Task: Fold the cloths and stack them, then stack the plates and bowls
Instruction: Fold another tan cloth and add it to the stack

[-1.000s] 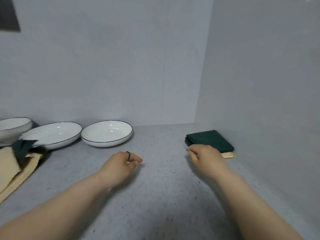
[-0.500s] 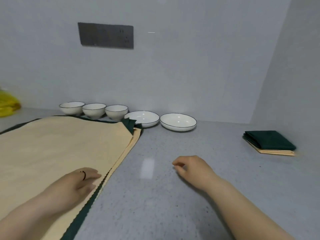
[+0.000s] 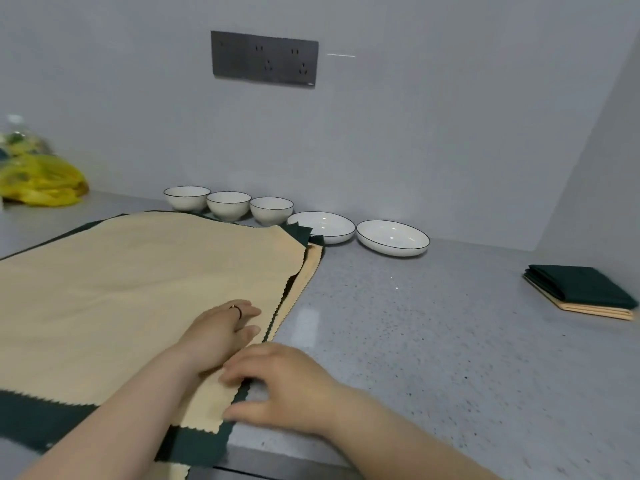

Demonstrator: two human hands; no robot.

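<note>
A pile of spread cloths covers the left of the counter, with a beige cloth (image 3: pixel 138 289) on top. A dark green cloth (image 3: pixel 194 445) and another beige one (image 3: pixel 310 268) show beneath it. My left hand (image 3: pixel 221 330) rests flat on the top beige cloth near its right edge. My right hand (image 3: pixel 280 386) touches that cloth's near right corner with loosely bent fingers, thumb apart. A folded green cloth (image 3: pixel 581 285) lies on a folded beige one (image 3: pixel 595 310) at the far right. Three white bowls (image 3: pixel 228 204) and two shallow plates (image 3: pixel 393 237) line the back wall.
A yellow plastic bag (image 3: pixel 41 181) sits at the back left. A dark outlet panel (image 3: pixel 265 58) is on the wall above the bowls. A side wall closes the right end. The counter's front edge (image 3: pixel 277 462) runs just below my right hand.
The view swung left from the folded stack to the spread cloths. My left hand moved onto the top beige cloth, and my right hand came over to its near corner.
</note>
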